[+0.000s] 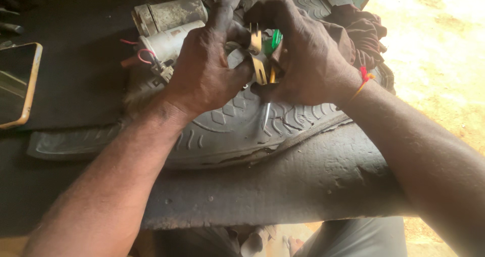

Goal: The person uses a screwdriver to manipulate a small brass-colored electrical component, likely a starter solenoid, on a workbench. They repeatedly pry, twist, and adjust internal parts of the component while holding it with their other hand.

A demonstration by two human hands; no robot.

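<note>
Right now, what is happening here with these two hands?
A person works over an old tyre. The left hand and right hand together grip a small brass-coloured metal part. The right hand also holds a green-handled tool. A grey cylindrical unit with wires lies beside the left hand, a phone further left.

Single head-worn view, aimed steeply down and a bit forward, held pretty close over the worn tyre (237, 130), both forearms seen entering from the bottom edge toward the tyre, sunlit ground caught right of the tyre, phone (17, 85) glimpsed far left of it
</note>
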